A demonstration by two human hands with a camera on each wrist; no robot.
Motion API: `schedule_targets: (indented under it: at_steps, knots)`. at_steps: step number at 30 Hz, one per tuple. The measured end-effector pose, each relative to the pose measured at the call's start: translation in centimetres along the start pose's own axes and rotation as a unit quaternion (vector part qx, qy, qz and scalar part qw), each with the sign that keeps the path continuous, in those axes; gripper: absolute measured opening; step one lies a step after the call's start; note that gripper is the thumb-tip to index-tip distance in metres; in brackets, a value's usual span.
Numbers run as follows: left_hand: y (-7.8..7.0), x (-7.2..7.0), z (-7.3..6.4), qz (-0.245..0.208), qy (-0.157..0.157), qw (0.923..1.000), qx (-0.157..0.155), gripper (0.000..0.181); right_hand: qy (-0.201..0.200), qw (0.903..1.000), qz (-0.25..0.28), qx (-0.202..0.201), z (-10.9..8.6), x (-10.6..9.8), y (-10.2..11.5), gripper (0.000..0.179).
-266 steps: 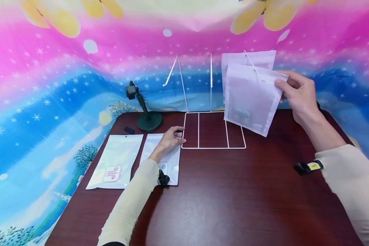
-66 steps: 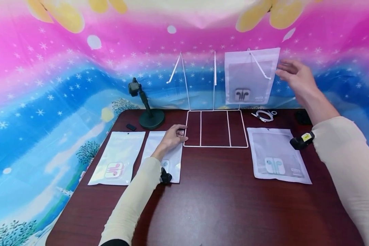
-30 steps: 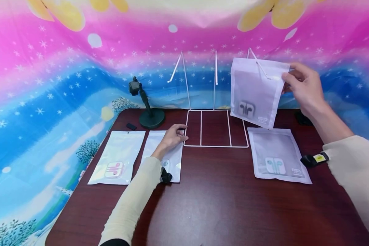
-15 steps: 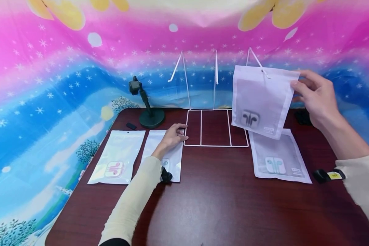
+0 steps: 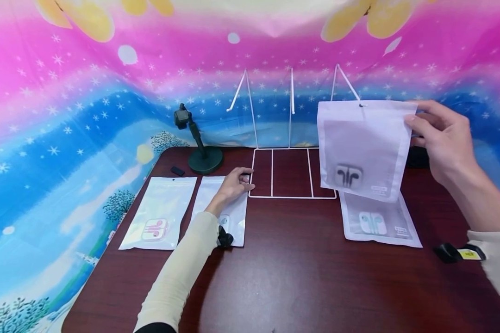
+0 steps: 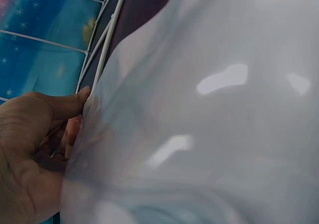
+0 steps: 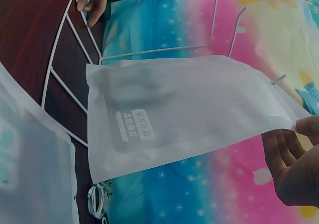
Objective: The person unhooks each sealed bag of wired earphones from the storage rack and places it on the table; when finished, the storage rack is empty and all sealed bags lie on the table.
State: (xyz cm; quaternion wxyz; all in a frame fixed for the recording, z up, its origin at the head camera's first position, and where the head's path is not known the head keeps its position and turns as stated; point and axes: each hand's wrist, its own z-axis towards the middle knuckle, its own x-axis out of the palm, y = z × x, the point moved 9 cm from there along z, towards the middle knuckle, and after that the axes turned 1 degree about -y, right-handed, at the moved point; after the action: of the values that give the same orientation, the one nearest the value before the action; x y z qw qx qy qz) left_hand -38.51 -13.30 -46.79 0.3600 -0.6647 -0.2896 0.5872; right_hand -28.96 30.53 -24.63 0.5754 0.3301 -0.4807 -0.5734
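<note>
With thumb and fingers, my right hand [image 5: 446, 138] pinches the top right corner of a white zip bag of black earphones [image 5: 366, 143]. The bag's hole sits at the tip of the right hook [image 5: 349, 83] of a white wire display rack [image 5: 291, 197]. My left hand [image 5: 233, 185] holds the left side wire of the rack's base. Under that arm lies a bag with pale earphones [image 5: 236, 231], partly hidden. A bag of green earphones [image 5: 379, 231] lies on the table below the raised bag, which covers its upper part.
A bag with pink earphones [image 5: 162, 203] lies at the left. Behind it stand a dark green stand [image 5: 205, 159] and a small black object [image 5: 177, 171]. A white cable [image 7: 94, 201] lies at the back right. The rack's other two hooks hold nothing.
Earlier, the green earphones bag came off the hook onto the table. The right hand has since gripped the black earphones bag and drawn it forward along the hook to its tip. The left hand stays put.
</note>
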Motion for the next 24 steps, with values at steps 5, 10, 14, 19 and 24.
schedule_targets:
  at_steps: [5,10,14,19,24]
  knots:
    - [0.0,0.1,0.0,0.001,0.001,1.0000,0.001,0.050,-0.014,0.9995,0.019,-0.019,-0.4,-0.3,0.5,0.028]
    - [-0.1,0.1,0.0,0.000,-0.001,1.0000,0.001,0.049,-0.030,0.9987,0.013,-0.038,-0.7,-0.7,1.2,0.029]
    - [0.0,0.0,0.1,0.002,-0.001,1.0000,-0.001,0.050,-0.033,0.9975,0.024,-0.058,-0.9,-0.9,1.9,0.032]
    - [0.0,0.1,0.2,-0.001,-0.002,1.0000,0.001,0.050,-0.037,0.9951,0.055,-0.073,-1.4,-1.8,2.5,0.030]
    - [0.0,0.3,0.3,0.000,0.000,1.0000,0.004,0.049,-0.044,0.9926,0.068,-0.090,-2.4,-4.0,2.4,0.026]
